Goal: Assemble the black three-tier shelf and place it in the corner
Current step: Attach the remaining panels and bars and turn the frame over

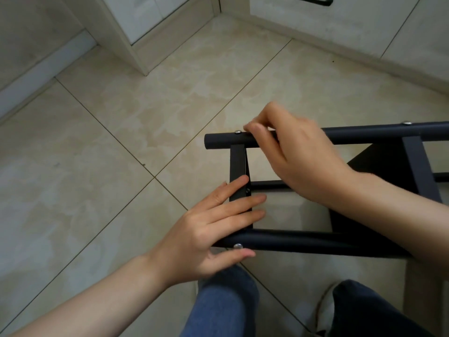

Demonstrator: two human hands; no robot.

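Tiled floor (121, 142), right hand (298, 154) pinching shelf (291, 239)

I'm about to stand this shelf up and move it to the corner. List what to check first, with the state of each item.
1. Left hand steadies the shelf, fingers straight across the crossbar and near tube: ok.
2. Right hand grips the far tube beside its end screw: ok.
3. End screw tight: cannot tell.
4. Near-tube screw in place: ok.
5. Shelf upright: not ok, it lies on its side on the floor tiles.
6. All three tiers fitted: cannot tell, the shelf runs out of frame.
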